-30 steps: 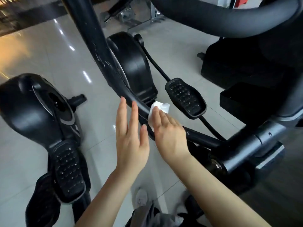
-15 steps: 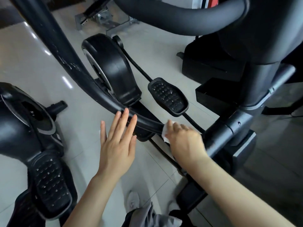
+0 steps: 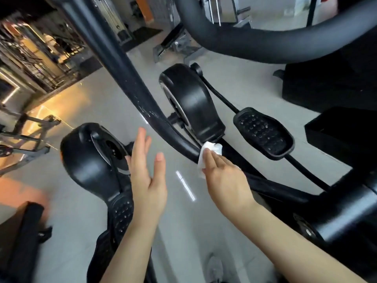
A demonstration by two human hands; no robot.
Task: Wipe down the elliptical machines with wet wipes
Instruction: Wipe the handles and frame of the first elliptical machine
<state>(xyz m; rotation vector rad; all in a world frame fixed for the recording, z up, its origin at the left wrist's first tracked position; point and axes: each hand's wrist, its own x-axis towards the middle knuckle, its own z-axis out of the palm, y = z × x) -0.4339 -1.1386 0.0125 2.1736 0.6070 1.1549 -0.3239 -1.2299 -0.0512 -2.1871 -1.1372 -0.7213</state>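
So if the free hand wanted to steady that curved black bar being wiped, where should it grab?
Probably the bare stretch of the curved black bar just above the white wet wipe, reached from the left hand side. It is round and slim enough to wrap, and clear of the right hand.

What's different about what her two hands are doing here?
The right hand presses a white wipe against the black bar; the left hand holds nothing. The right hand lies palm down on the machine, while the left hand hovers edge-on above the floor, touching no bar. The right hand's fingers are partly hidden by the wipe; the left hand's are straight and plain to see. Both are bare.
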